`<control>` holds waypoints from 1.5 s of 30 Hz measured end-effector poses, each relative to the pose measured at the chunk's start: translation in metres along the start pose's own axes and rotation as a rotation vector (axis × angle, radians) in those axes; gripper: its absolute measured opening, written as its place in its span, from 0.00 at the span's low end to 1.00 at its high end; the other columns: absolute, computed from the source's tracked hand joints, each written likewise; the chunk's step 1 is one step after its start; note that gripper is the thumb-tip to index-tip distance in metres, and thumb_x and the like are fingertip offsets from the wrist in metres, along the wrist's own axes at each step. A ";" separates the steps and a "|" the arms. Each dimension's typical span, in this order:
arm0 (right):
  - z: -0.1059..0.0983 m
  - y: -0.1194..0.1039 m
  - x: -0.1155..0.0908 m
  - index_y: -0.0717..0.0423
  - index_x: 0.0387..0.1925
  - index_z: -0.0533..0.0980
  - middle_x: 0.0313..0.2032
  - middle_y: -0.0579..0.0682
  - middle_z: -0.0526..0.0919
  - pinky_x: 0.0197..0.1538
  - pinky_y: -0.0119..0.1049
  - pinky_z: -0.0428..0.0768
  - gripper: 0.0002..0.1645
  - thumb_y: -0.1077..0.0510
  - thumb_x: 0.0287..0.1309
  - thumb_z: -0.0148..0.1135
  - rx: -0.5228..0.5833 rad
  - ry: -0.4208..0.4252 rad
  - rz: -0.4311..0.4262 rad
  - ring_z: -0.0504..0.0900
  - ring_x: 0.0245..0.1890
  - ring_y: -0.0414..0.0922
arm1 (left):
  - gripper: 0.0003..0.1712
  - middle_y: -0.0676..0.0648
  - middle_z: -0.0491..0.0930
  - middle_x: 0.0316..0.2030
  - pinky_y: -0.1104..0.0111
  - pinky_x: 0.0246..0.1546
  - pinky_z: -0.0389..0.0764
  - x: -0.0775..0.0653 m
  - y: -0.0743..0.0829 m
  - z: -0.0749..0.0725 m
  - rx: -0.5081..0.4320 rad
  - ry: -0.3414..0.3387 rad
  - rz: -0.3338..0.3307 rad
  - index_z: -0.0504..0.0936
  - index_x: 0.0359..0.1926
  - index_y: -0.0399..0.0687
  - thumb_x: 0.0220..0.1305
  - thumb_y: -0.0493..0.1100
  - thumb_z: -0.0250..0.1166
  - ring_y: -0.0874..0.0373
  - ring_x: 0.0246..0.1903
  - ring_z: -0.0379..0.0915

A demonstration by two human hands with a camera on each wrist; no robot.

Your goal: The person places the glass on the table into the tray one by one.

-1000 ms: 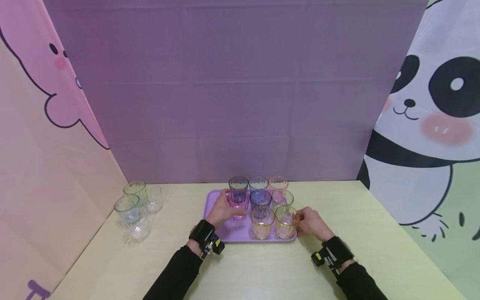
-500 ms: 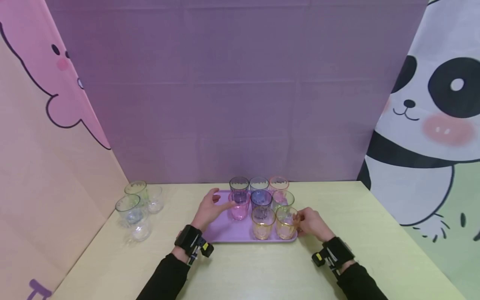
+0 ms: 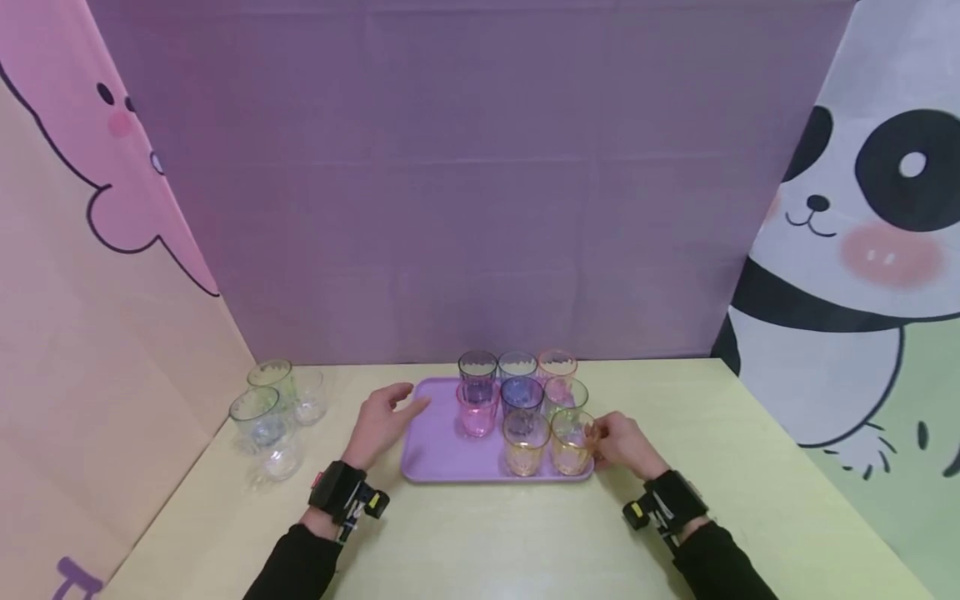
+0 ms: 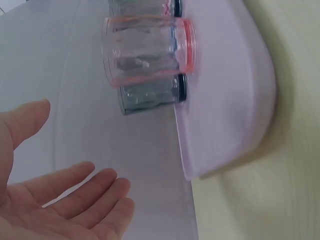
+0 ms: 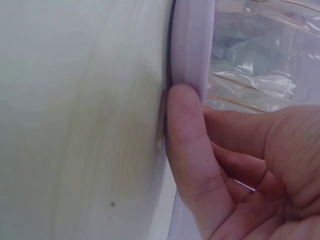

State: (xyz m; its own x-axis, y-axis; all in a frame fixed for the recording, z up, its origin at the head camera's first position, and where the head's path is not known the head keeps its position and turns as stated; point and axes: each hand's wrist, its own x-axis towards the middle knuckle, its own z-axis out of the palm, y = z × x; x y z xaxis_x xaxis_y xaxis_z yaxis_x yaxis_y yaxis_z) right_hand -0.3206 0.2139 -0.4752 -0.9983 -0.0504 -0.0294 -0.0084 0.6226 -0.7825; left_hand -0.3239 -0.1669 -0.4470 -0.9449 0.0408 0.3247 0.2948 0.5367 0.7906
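My left hand (image 3: 378, 427) is off the left edge of the purple tray (image 3: 442, 458), fingers spread and holding nothing; in the left wrist view its palm and fingers (image 4: 107, 200) are apart from the glasses. At the tray's right edge, my right hand (image 3: 626, 443) pinches the rim (image 5: 192, 45), right beside an amber-rimmed glass (image 3: 572, 454). Another amber glass (image 3: 525, 457) stands left of that one. Behind them are a pink glass (image 3: 477, 419), a blue glass (image 3: 522, 396) and a green-rimmed glass (image 3: 567, 396). The farthest row has dark (image 3: 477, 367), clear and red-rimmed glasses.
Several more glasses stand at the table's left: a green-tinted glass (image 3: 272, 379), a dark-rimmed glass (image 3: 255, 408) and clear ones. A purple cloth (image 3: 480, 183) hangs behind the table (image 3: 480, 533). Printed panels stand at both sides.
My left hand has let go of the pink glass and moved left, away from the tray. The pink glass stays on the tray. My right hand has kept its place.
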 end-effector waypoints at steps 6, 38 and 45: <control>0.000 0.000 -0.002 0.64 0.22 0.75 0.24 0.55 0.77 0.23 0.37 0.80 0.09 0.78 0.39 0.54 0.000 -0.003 -0.006 0.79 0.18 0.46 | 0.30 0.39 0.77 0.49 0.55 0.51 0.72 -0.004 -0.008 -0.009 0.027 0.007 -0.008 0.76 0.51 0.39 0.55 0.57 0.63 0.45 0.50 0.72; 0.000 0.001 -0.001 0.63 0.21 0.75 0.23 0.53 0.77 0.22 0.37 0.80 0.11 0.78 0.37 0.53 0.000 0.016 -0.019 0.79 0.18 0.46 | 0.41 0.25 0.68 0.52 0.46 0.47 0.69 -0.023 -0.024 -0.101 0.455 0.006 -0.128 0.63 0.57 0.24 0.53 0.51 0.65 0.32 0.50 0.64; 0.000 0.002 0.000 0.63 0.20 0.74 0.23 0.53 0.77 0.23 0.37 0.80 0.10 0.78 0.39 0.53 0.012 0.006 -0.017 0.79 0.18 0.45 | 0.43 0.23 0.71 0.45 0.44 0.37 0.72 -0.027 -0.030 -0.117 0.598 0.041 -0.166 0.66 0.55 0.24 0.47 0.53 0.68 0.30 0.43 0.68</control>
State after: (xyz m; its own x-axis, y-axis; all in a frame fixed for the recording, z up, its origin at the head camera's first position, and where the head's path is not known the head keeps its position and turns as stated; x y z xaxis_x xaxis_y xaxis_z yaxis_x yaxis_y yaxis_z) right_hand -0.3201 0.2147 -0.4765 -0.9984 -0.0560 -0.0125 -0.0244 0.6126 -0.7900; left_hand -0.2908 -0.2824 -0.4188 -0.9617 -0.1097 0.2511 0.0025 0.9128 0.4083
